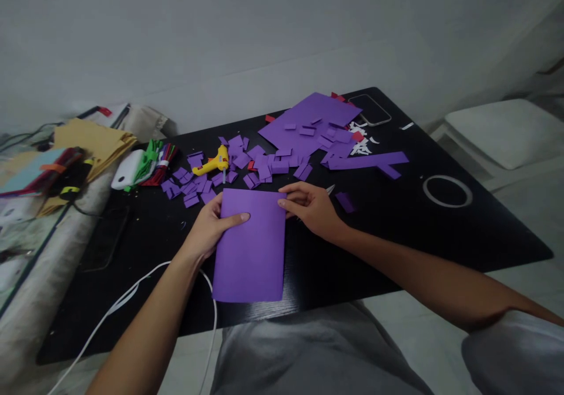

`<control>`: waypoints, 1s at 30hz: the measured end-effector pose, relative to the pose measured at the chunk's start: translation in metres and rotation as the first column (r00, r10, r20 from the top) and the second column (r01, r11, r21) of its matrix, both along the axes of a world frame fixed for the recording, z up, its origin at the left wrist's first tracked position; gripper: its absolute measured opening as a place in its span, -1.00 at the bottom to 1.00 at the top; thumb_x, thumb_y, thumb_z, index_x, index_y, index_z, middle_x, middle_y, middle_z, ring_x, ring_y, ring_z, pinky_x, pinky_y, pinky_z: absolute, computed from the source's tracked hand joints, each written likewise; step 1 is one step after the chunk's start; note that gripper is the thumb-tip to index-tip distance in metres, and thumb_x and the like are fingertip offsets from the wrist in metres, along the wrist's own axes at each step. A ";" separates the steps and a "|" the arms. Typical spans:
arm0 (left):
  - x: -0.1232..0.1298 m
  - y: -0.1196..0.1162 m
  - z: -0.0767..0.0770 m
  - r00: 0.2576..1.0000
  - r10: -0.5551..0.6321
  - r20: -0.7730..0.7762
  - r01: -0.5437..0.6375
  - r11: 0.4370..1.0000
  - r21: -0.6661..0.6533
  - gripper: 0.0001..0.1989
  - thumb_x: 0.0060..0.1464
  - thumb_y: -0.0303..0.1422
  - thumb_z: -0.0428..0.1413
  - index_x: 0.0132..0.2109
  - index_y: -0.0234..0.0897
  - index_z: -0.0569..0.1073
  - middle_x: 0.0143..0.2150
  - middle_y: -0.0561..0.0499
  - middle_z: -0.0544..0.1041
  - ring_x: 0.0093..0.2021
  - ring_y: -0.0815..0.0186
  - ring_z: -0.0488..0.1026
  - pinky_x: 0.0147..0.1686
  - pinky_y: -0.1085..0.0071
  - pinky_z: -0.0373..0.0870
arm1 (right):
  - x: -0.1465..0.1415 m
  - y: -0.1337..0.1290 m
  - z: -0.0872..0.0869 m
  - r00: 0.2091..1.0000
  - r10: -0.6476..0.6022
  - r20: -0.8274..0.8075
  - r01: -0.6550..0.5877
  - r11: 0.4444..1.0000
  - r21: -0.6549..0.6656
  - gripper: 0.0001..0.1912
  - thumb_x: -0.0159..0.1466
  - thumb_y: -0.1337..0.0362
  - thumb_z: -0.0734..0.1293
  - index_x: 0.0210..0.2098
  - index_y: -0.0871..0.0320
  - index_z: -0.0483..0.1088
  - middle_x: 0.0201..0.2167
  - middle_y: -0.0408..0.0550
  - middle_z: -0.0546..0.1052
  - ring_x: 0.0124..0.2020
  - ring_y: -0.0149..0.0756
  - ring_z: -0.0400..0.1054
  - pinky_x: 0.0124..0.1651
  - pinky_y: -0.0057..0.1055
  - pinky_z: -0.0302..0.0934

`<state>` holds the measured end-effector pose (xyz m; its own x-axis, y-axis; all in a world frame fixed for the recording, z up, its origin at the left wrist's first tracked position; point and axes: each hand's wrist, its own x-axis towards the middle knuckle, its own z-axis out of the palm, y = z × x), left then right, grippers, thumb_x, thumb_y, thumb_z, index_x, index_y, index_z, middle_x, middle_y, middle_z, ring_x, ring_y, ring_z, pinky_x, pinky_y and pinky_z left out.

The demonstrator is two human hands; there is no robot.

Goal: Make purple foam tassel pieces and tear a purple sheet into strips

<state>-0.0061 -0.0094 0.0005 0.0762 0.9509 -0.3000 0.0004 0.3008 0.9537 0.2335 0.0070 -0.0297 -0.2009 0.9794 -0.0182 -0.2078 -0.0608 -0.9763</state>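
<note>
A purple sheet of paper (251, 254) is held up over the front part of the black table. My left hand (215, 224) grips its left edge, thumb lying across the front and the other fingers behind. At the upper right corner, my right hand (308, 204) pinches the sheet between thumb and fingers. Just past the right hand, a pointed metal tip (330, 189) shows, its remainder hidden; a small dark purple piece (345, 202) lies beside it. Behind the sheet are many small folded purple paper pieces (264, 166) and a yellow glue gun (218, 161).
Larger purple sheets (304, 113), a purple strip (370, 161) and white paper scraps (362, 142) lie at the back. A tape ring (447, 191) is on the right. Pipe cleaners (152, 163) and brown envelopes (94, 139) sit left. A white cable (132, 289) crosses the front left edge.
</note>
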 end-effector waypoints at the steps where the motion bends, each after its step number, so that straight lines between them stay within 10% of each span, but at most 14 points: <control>1: 0.000 -0.001 0.001 1.000 0.006 0.004 -0.006 1.000 -0.017 -0.46 -0.22 -0.32 0.49 -0.04 -0.24 0.53 -0.16 -0.01 0.63 -0.28 0.28 0.56 -0.25 0.42 0.54 | 0.000 0.001 0.000 1.000 -0.001 -0.005 0.001 1.000 -0.012 -0.63 0.06 0.11 0.58 -0.20 0.11 0.51 -0.47 -0.18 0.58 -0.40 -0.30 0.55 -0.30 -0.34 0.56; 6: -0.005 -0.003 0.017 0.999 -0.009 0.033 0.009 1.000 0.010 -0.45 -0.06 -0.15 0.37 0.08 -0.20 0.52 -0.10 -0.04 0.60 -0.27 0.24 0.55 -0.32 0.41 0.50 | 0.000 0.003 0.006 0.999 0.025 -0.045 -0.028 0.997 -0.072 -0.59 -0.01 0.11 0.61 -0.28 0.14 0.47 -0.49 -0.20 0.58 -0.44 -0.34 0.52 -0.34 -0.38 0.51; 10: -0.009 0.002 0.055 0.963 -0.013 -0.268 0.102 0.941 0.322 -0.55 0.03 -0.16 0.33 0.06 -0.14 0.56 -0.05 -0.05 0.59 -0.17 0.17 0.55 -0.27 0.38 0.48 | 0.004 0.003 0.042 1.000 -0.007 -0.010 0.008 0.997 0.071 -0.68 0.09 0.14 0.56 -0.26 0.12 0.48 -0.47 -0.21 0.56 -0.43 -0.39 0.49 -0.31 -0.42 0.46; 18: 0.023 -0.010 0.153 0.663 0.527 -0.531 0.394 0.358 0.847 -0.68 0.18 -0.36 0.23 0.09 -0.13 0.55 0.13 -0.05 0.58 0.16 0.11 0.49 0.24 0.16 0.37 | -0.010 0.011 0.153 0.989 -0.096 0.109 0.028 0.859 0.511 -0.73 0.17 0.22 0.52 -0.18 0.13 0.46 -0.39 -0.14 0.60 -0.34 -0.37 0.52 -0.23 -0.44 0.44; 24: 0.037 -0.011 0.143 0.714 0.587 -0.382 0.346 0.179 0.921 -0.73 0.27 -0.46 0.15 0.07 -0.11 0.56 0.01 0.01 0.66 0.05 0.23 0.58 0.29 0.11 0.36 | -0.024 0.007 0.176 0.983 -0.094 0.157 -0.026 0.777 0.629 -0.87 0.23 0.25 0.48 -0.22 0.11 0.56 -0.30 -0.08 0.65 -0.24 -0.29 0.58 -0.11 -0.34 0.51; 30: 0.033 -0.010 0.137 0.717 0.583 -0.381 0.314 0.218 0.924 -0.80 0.27 -0.41 0.19 -0.01 -0.14 0.61 -0.14 0.02 0.70 -0.13 0.27 0.61 0.04 0.29 0.49 | -0.028 0.005 0.165 0.989 -0.105 0.102 0.034 0.846 0.532 -0.81 0.19 0.25 0.51 -0.20 0.13 0.55 -0.32 -0.06 0.66 -0.24 -0.27 0.60 -0.15 -0.36 0.52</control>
